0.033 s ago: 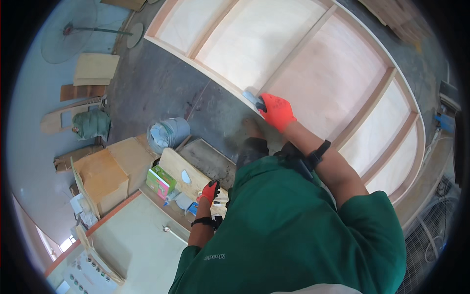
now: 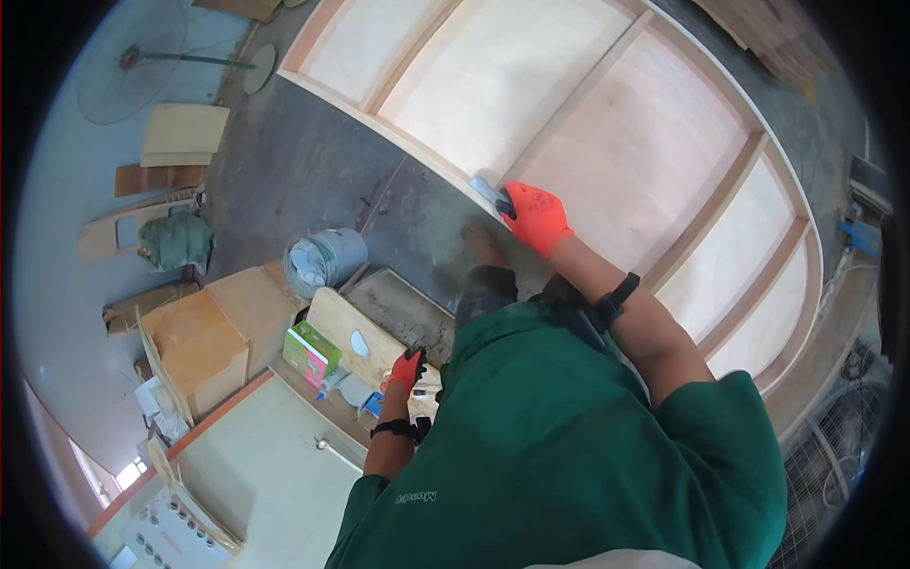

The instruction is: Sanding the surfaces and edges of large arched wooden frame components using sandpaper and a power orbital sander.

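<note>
My right hand (image 2: 536,216), in a red glove with dark fingertips, is closed around the handle of a putty knife (image 2: 484,188). Its pale flat blade lies at the near edge of a large wooden frame panel (image 2: 438,163), close to where a divider meets the rim. Lower down, at my left side, my left hand (image 2: 406,370) wears a matching glove with its fingers curled. Whatever it may hold is hidden. Beside it lies a light wooden board (image 2: 334,321) bearing a whitish patch of material (image 2: 359,342).
A bucket (image 2: 327,258) with pale smears stands on the floor, near a grey tray (image 2: 403,305). A green-and-pink box (image 2: 311,353), a blue item (image 2: 373,406) and a wooden box (image 2: 196,349) sit to the left. A pale table (image 2: 270,455) is at lower left; a fan (image 2: 133,59) stands farther off.
</note>
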`<state>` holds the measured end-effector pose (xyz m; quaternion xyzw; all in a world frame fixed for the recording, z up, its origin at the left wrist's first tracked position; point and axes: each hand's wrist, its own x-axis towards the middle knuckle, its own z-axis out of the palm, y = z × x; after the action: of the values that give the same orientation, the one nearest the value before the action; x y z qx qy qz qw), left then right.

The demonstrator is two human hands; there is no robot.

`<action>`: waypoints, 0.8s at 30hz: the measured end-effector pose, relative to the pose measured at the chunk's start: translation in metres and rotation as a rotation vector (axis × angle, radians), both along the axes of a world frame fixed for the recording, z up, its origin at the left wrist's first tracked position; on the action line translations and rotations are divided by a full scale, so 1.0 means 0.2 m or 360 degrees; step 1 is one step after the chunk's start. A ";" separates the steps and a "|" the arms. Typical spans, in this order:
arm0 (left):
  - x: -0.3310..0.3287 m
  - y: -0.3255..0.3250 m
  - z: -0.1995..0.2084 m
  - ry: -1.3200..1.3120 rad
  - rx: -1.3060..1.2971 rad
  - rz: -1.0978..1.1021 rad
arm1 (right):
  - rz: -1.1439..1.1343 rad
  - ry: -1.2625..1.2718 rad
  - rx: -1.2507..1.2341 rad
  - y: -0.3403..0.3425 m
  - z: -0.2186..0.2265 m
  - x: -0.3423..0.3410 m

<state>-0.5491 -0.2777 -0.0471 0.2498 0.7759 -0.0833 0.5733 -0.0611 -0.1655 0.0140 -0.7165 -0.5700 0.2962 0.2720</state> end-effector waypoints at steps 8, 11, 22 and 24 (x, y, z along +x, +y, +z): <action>0.30 0.77 0.01 -0.0364 0.0202 -0.0467 | 0.0048 -0.0153 0.0143 -0.01 -0.01 -0.01; 0.38 1.10 0.01 -0.0356 0.0244 -0.0576 | 0.0006 -0.0196 0.0022 -0.01 -0.01 -0.03; -0.07 1.74 -0.01 -0.0338 0.0427 -0.0499 | -0.0043 -0.0206 0.0201 1.13 0.11 -0.37; -0.12 1.76 0.01 -0.0353 0.0511 -0.0527 | -0.0054 -0.0309 0.0098 1.35 0.14 -0.40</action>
<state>-0.5741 0.0740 -0.0448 0.4689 0.6601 -0.0240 0.5864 -0.1421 0.1041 0.0422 -0.7426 -0.5903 0.2031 0.2425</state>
